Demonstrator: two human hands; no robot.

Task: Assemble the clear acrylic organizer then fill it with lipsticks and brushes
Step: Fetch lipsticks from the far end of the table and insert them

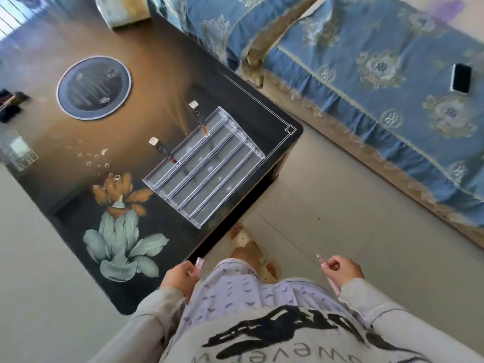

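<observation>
- Closest to us, our left hand (pixel 180 275) is curled around a clear pink-tinted lip gloss tube (pixel 198 265), right at the near edge of the table (pixel 78 205) and well short of the organizer.
- Our right hand (pixel 340 268) is closed on a second pink tube (pixel 330 277), but it's out over the floor tiles, off to the right of the table and even further from the organizer than the left one.
- So both hands are loaded and neither is anywhere near a slot yet. We'd guess these two go in next.
- Moving up the table, the clear acrylic organizer (pixel 207 169) sits near the table's far right corner, stepped tiers and all, and it looks fully put together to us. The assembly part seems done.
- Filling has only just started: two lip glosses with pale square caps stand in its back row, one at the left end (pixel 163 151) and one at the right end (pixel 199 117), both leaning a bit.
- The front tiers look empty as far as we can see through the acrylic.
- No brushes spotted anywhere yet, so that part's all left.
- Further back from the organizer there's a round dark mat (pixel 94 87), and some dark items (pixel 10 103) at the table's left edge, too blurry to call.
- A phone (pixel 461 77) is lying on the blue sofa cover (pixel 366 74) past the table.
</observation>
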